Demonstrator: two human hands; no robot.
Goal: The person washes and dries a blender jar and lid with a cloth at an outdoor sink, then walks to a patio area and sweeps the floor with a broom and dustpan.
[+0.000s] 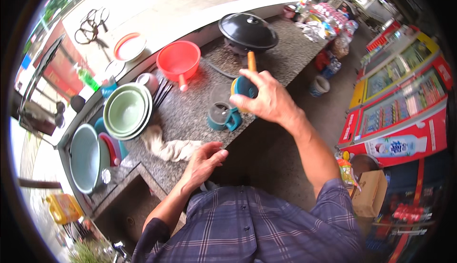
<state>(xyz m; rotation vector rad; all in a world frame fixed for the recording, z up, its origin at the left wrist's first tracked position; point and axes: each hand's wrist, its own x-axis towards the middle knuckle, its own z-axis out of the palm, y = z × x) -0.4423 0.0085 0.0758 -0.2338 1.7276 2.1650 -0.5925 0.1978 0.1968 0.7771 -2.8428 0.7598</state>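
My right hand (269, 99) has its thumb and fingers around a round teal piece with a yellow edge (246, 86), perhaps a lid or container, just over the counter's front edge. Beside it stands a clear jug with a teal base and handle (223, 116). My left hand (205, 163) is empty, its fingers loosely bent and apart, close to the counter edge. A crumpled whitish cloth (175, 149) lies just beyond it. Farther back, a black lidded wok (248, 31) with a wooden handle (252, 61) sits on the burner.
On the granite counter (192, 120) are a red plastic strainer or scoop (178, 61) and stacked green bowls (126, 111). A large grey-green basin (85, 157) leans at the left, near a stone sink (125, 209). Bags crowd the far end. Display freezers (396, 106) line the right.
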